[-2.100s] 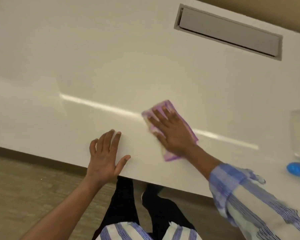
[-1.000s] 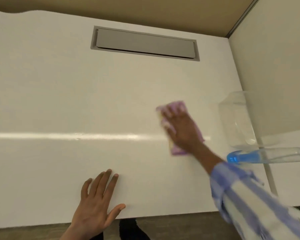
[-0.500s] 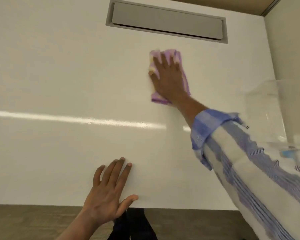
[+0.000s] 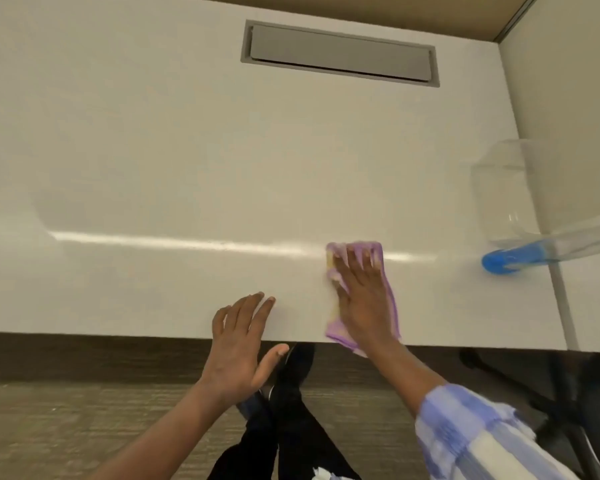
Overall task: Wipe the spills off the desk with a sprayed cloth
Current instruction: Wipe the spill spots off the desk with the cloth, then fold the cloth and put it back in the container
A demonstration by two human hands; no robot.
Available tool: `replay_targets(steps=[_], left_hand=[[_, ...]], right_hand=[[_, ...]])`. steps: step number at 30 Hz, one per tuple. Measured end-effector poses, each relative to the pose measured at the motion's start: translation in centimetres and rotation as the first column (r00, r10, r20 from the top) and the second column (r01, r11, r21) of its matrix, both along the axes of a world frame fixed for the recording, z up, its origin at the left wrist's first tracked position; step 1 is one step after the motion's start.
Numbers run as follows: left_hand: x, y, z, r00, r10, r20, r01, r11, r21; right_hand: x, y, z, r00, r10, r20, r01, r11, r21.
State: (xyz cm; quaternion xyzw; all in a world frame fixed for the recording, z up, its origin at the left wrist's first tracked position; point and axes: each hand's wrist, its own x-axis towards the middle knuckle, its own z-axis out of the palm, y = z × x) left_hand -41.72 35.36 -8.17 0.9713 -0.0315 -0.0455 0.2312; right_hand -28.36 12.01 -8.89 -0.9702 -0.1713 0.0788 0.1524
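Note:
A folded purple cloth (image 4: 390,299) lies flat on the white desk (image 4: 222,168) at its near edge, one corner hanging over the edge. My right hand (image 4: 364,299) presses flat on top of the cloth, fingers spread and pointing away from me. To its left, my left hand (image 4: 238,344) rests at the desk's near edge, fingers on the surface, palm and thumb past the edge, holding nothing. No spills are visible on the glossy surface.
A clear spray bottle with a blue end (image 4: 520,258) lies on its side at the right. Behind it stands a clear plastic container (image 4: 499,192). A grey cable hatch (image 4: 340,57) is set into the desk's far side. A partition wall (image 4: 568,116) rises on the right.
My right hand has pulled the cloth from near the hatch back to the desk's near edge. My left hand has stayed at the near edge.

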Motion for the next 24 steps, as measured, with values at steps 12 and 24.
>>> replay_targets(steps=[12,24], left_hand=[[-2.3,2.3,4.8,0.925,0.378,-0.041,-0.377,0.895,-0.240],[4.5,-5.1,13.2,0.850,-0.119,-0.513,-0.340,0.621,-0.707]], right_hand=[[-4.0,6.1,7.6,0.747,0.378,-0.547,-0.440,0.898,0.019],[-3.5,0.7,16.0,0.720,-0.206,-0.663,0.573,0.715,0.400]])
